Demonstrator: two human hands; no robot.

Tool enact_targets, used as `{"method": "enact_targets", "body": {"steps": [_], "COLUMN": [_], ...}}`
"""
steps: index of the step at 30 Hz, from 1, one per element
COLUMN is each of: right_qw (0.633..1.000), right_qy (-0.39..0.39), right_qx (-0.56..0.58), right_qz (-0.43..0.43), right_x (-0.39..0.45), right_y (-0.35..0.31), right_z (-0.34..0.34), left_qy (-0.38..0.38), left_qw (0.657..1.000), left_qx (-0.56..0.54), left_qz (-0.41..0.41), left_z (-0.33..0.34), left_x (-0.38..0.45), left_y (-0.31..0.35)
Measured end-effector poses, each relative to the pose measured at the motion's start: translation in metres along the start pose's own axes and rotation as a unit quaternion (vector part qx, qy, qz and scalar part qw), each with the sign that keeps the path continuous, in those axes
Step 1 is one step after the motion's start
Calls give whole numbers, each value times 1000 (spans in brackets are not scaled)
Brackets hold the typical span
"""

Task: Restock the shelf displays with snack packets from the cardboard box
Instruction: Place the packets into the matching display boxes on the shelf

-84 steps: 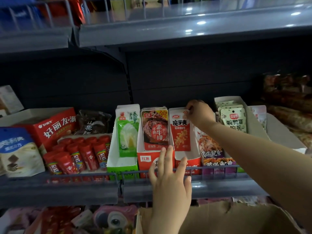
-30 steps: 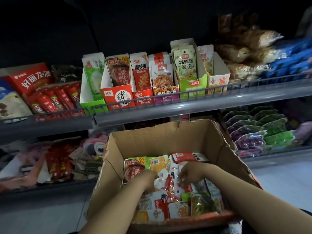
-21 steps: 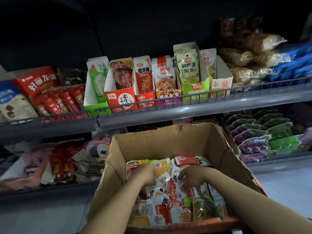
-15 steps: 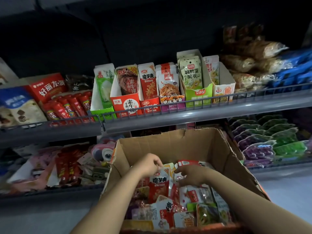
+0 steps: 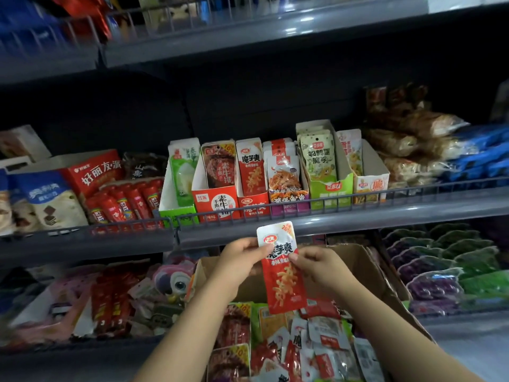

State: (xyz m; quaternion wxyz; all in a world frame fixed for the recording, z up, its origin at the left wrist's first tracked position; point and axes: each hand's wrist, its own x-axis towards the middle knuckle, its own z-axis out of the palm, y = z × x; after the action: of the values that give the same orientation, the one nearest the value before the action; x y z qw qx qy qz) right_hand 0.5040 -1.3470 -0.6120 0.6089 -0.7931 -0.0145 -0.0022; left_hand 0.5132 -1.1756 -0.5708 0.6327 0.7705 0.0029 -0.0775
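A red and white snack packet [image 5: 283, 282] hangs upright above the open cardboard box [image 5: 363, 268]. My left hand [image 5: 242, 257] pinches its upper left edge and my right hand [image 5: 319, 266] pinches its right edge. The box holds several loose snack packets [image 5: 297, 346]. Just above, on the middle shelf [image 5: 330, 219], stands a red display carton [image 5: 252, 188] with matching packets, between a red steak-snack carton [image 5: 216, 186] and a purple carton [image 5: 285, 183].
A wire rail [image 5: 303, 204] runs along the middle shelf's front. Green [image 5: 322, 164] and white [image 5: 363, 172] cartons stand to the right, red sausages [image 5: 124, 199] and a red box [image 5: 93, 169] to the left. Purple and green packs [image 5: 446, 266] fill the lower right shelf.
Both hands rose out of the box with one red and white packet, now held up near the shelf edge. The view tilted upward toward the shelves.
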Motion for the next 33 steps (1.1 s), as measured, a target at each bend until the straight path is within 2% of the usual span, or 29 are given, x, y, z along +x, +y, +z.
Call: {"method": "enact_targets", "body": {"steps": [9,17,23,28,30,33], "right_qw": [997,989,991,991,992,989], "right_qy": [56,119,84,79,81,98], "right_qx": [4,-12,13,25,11,-44], "right_qz": [-47,-82,-100,-102,-99,-101], "right_x": [4,8,11,24,35,54], "right_y": [-16,-27,-41,-56,-64,-78], "right_z": [1,2,-15,-21,-22,-26], "left_qy": [67,79,42,45,78,196], "left_qw": [998,994,990,976,958,861], "left_qx": [-4,23,26,91,156,369], "left_qz": [-3,68,132,192,228,290], "left_z": [4,10,11,8,6,-6], "left_x": [0,3,12,26,33,47], "left_y": [16,34,44,53,51,45]}}
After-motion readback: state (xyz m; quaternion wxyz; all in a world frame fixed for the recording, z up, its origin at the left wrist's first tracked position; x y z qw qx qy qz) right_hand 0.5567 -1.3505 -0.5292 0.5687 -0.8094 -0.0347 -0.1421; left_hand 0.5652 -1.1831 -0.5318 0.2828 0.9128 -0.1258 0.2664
